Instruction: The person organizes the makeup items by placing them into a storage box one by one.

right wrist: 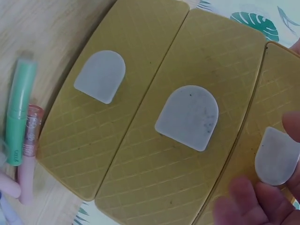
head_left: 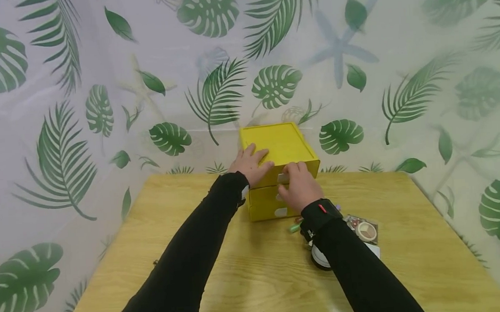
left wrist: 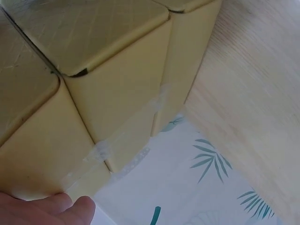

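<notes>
A yellow box with three stacked drawers stands at the back of the table. Each drawer front carries a white rounded tab; the middle tab and bottom tab show fully in the right wrist view. My left hand rests on the box's top left edge with its fingers spread. In the left wrist view, its fingertips lie against the side of the box. My right hand pinches the top drawer's tab between thumb and fingers. That drawer sits flush with the others.
Right of the box's foot lie a green tube and a pink tube. A round compact and a dark-rimmed round jar lie by the right forearm, which partly covers them. A leaf-patterned curtain hangs behind the table.
</notes>
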### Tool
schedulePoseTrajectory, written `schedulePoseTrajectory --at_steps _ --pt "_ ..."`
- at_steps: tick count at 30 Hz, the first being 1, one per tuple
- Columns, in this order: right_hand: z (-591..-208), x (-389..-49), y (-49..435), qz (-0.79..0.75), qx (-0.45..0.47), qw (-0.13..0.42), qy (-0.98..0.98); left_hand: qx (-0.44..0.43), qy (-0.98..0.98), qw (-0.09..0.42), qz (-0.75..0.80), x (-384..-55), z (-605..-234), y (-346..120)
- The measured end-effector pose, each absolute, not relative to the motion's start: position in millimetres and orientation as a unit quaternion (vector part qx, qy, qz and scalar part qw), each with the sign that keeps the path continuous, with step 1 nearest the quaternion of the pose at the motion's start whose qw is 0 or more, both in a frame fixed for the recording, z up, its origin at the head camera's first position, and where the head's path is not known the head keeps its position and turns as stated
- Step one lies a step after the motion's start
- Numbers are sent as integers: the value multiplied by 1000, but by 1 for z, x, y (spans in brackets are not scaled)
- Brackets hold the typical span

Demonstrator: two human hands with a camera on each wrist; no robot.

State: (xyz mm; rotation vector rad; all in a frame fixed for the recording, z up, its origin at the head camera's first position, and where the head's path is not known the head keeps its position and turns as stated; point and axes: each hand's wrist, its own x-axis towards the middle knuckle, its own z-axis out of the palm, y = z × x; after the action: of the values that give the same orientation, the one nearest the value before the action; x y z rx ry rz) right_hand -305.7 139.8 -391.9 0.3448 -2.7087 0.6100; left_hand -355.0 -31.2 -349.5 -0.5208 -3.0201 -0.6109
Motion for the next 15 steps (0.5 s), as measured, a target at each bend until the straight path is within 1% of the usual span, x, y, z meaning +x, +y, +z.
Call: schedulePoseTrajectory --at_steps 3,6,10,15 --pt "-391 -309 137 210 104 170 -957 -170 -966 7 -195 -358 -349 -31" --pt "-391 -311 134 206 93 182 -957 -171 -966 12 -194 -359 -349 -32" --pt "-396 -314 129 200 75 208 -954 -169 -966 13 -197 -359 -350 -34" --pt "-402 -317 123 199 49 259 -944 -174 -964 4 -199 -356 -347 -37"
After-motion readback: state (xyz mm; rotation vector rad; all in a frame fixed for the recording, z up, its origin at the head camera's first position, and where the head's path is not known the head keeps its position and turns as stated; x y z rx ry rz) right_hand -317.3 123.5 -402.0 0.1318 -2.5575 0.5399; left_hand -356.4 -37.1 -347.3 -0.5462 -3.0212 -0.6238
